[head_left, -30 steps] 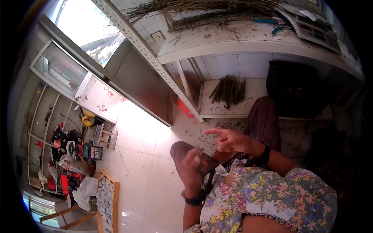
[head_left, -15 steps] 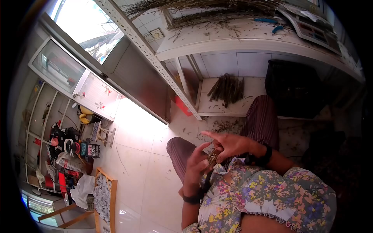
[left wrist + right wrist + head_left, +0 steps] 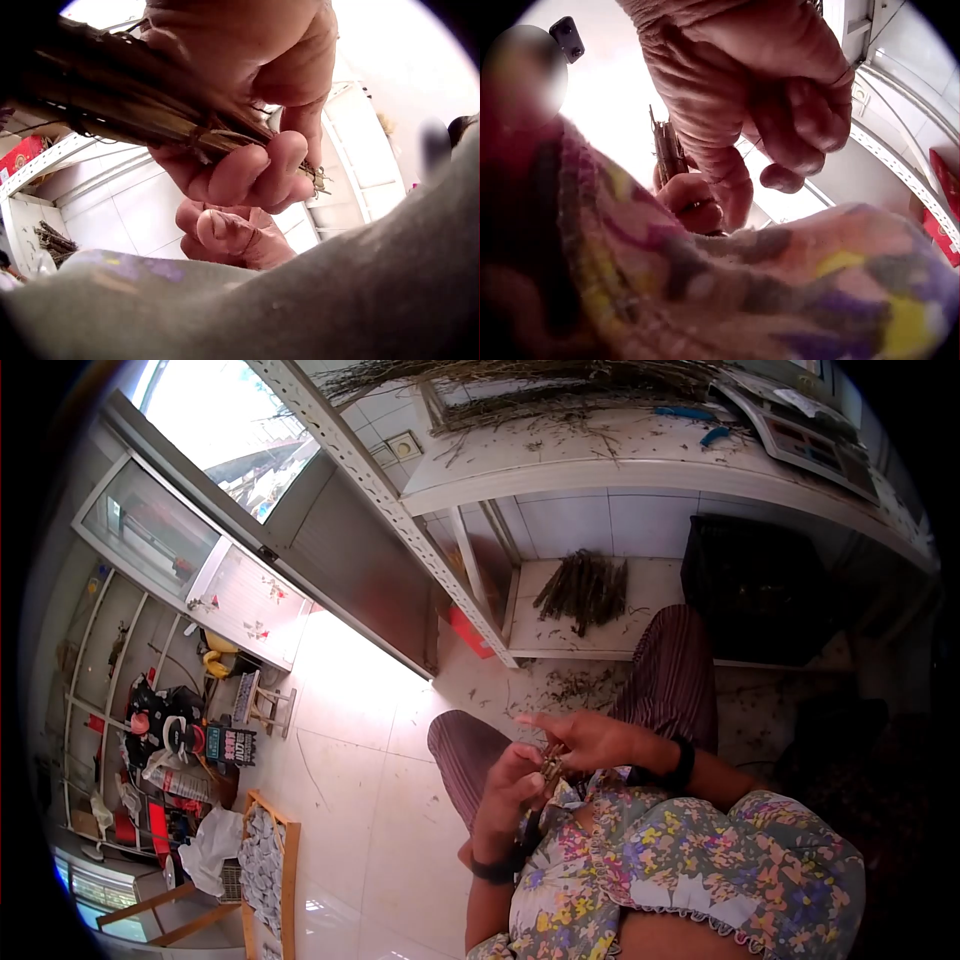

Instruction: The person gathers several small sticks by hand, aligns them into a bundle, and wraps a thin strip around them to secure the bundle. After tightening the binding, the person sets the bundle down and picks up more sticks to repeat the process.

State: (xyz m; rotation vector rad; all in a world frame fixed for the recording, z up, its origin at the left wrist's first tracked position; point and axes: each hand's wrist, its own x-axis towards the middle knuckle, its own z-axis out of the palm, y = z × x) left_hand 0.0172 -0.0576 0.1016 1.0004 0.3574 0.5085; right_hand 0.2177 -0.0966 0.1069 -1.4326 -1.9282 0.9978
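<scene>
A short bundle of brown twigs [image 3: 127, 105] lies in my left hand [image 3: 508, 792], whose fingers curl round it. In the left wrist view a thin tie crosses the bundle near the fingertips, and cut twig ends poke out past them. My right hand [image 3: 600, 740] is right beside it, index finger reaching forward in the head view and the other fingers curled. A fine dark thread [image 3: 754, 143] shows by the right hand's curled fingers in the right wrist view, where the bundle's ends [image 3: 669, 150] stand up behind that hand. Part of the thread is hidden.
Ahead, a low shelf [image 3: 655, 645] bears a pile of cut twig bundles [image 3: 582, 590] and a black crate [image 3: 750, 585]. Long twigs [image 3: 560, 385], blue-handled pruners [image 3: 714, 436] and a scale [image 3: 800, 435] lie on the upper shelf. Plant scraps [image 3: 575, 685] litter the floor.
My left hand has brought the bundle up to the right hand. The right hand has tilted and lowered slightly, and the two hands now meet. The head view has shifted slightly.
</scene>
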